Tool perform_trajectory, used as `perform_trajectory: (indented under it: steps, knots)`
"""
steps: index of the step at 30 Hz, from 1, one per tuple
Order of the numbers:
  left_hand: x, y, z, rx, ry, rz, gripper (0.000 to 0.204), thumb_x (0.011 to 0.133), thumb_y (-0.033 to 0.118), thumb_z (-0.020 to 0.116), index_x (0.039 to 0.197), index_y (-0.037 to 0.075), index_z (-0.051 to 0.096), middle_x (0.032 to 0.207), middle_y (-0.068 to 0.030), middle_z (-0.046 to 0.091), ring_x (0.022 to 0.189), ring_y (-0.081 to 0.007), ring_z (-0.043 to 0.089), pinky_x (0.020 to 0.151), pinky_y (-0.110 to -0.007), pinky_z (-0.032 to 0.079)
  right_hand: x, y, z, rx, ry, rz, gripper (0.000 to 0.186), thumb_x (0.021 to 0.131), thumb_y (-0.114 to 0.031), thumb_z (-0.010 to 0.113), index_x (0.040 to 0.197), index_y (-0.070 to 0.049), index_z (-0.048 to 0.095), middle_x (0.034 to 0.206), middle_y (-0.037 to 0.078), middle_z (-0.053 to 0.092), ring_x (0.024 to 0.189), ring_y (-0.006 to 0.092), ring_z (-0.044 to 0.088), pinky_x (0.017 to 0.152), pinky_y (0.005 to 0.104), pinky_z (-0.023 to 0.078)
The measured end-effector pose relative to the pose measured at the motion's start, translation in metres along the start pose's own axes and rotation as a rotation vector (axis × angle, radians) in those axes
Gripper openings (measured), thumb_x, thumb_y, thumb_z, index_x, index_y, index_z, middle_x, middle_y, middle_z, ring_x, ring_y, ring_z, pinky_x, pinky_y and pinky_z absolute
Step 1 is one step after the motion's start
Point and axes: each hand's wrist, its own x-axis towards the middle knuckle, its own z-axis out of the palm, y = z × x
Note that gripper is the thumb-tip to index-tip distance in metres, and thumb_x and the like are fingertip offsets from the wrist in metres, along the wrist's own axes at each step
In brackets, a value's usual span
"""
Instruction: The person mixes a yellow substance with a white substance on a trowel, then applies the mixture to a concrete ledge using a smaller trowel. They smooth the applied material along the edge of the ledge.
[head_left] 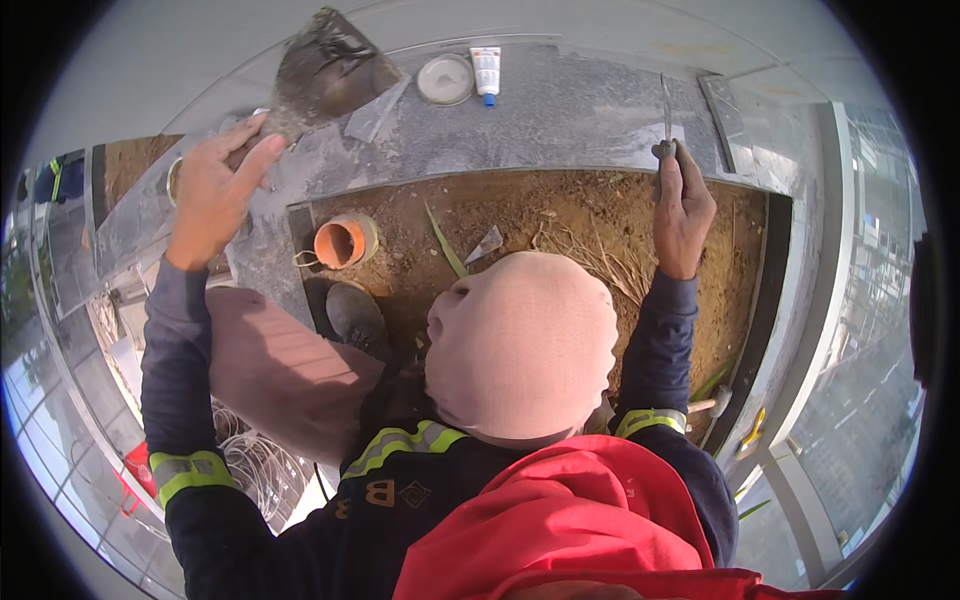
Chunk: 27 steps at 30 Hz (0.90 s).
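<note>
My left hand (215,185) is closed round the handle of a wide scraper (338,65). Its broad, smeared blade is raised over the left part of the grey stone ledge (560,120). A thin tool with a narrow metal blade (667,105), perhaps a putty knife seen edge-on, is gripped in my right hand (685,215) and points away from me. Beneath its handle is a pale patch on the ledge. Between the hands, a round whitish lid or dish (445,79) and a white tube with a blue cap (486,75) rest on the ledge. A grey offcut (378,110) lies beside the scraper.
Below the ledge is a soil bed (500,210) with dry stalks and an orange pipe or cup (340,242). A narrow slab (728,122) lies at the ledge's right. A hammer (712,402) and a yellow-handled tool (755,428) lie right, coiled wire (255,465) lower left.
</note>
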Motion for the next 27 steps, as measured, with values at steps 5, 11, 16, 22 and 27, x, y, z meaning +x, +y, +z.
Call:
perform_trajectory:
  steps: [5, 11, 16, 22, 27]
  knots:
    - [0.009, 0.005, 0.009, 0.033, -0.059, 0.139, 0.056, 0.096, 0.034, 0.069, 0.128, -0.012, 0.063, 0.089, -0.0084, 0.068, 0.067, -0.0086, 0.055, 0.065, -0.026, 0.047, 0.011, -0.102, 0.036, -0.197, -0.378, -0.674, 0.036, 0.098, -0.015, 0.067, 0.126, 0.008, 0.064, 0.094, 0.016, 0.07, 0.07, 0.0202, 0.065, 0.063, 0.0336, 0.052]
    - [0.003, 0.009, 0.013, 0.102, -0.019, 0.242, 0.054, 0.094, 0.038, 0.067, 0.119, -0.01, 0.068, 0.121, -0.0297, 0.068, 0.112, -0.0373, 0.068, 0.098, -0.037, 0.05, 0.031, -0.128, 0.064, -0.289, -0.447, -0.853, 0.037, 0.095, -0.013, 0.068, 0.127, 0.004, 0.064, 0.09, 0.016, 0.067, 0.068, 0.0295, 0.066, 0.058, 0.0381, 0.051]
    - [-0.001, 0.008, 0.014, 0.113, 0.007, 0.278, 0.053, 0.093, 0.038, 0.068, 0.119, -0.009, 0.068, 0.122, -0.0291, 0.068, 0.111, -0.0362, 0.069, 0.097, -0.037, 0.051, 0.031, -0.13, 0.075, -0.391, -0.514, -0.857, 0.035, 0.096, -0.016, 0.066, 0.125, 0.003, 0.064, 0.097, 0.016, 0.067, 0.071, 0.0326, 0.067, 0.06, 0.0403, 0.053]
    - [0.0, 0.0, 0.02, 0.139, 0.017, 0.316, 0.053, 0.095, 0.035, 0.068, 0.126, -0.008, 0.066, 0.111, -0.0219, 0.074, 0.094, -0.0279, 0.071, 0.085, -0.036, 0.053, 0.015, -0.109, 0.063, -0.418, -0.639, -0.697, 0.033, 0.098, -0.018, 0.063, 0.123, 0.003, 0.064, 0.101, 0.018, 0.068, 0.077, 0.0359, 0.069, 0.062, 0.0397, 0.054]
    - [-0.004, 0.011, 0.002, -0.148, 0.087, 0.036, 0.052, 0.099, 0.03, 0.067, 0.134, -0.008, 0.061, 0.091, -0.0052, 0.069, 0.072, -0.007, 0.056, 0.064, -0.021, 0.044, 0.011, -0.014, 0.012, -0.133, -0.549, -0.033, 0.033, 0.105, -0.021, 0.055, 0.123, 0.005, 0.065, 0.096, 0.014, 0.07, 0.07, 0.0226, 0.064, 0.062, 0.0329, 0.049]
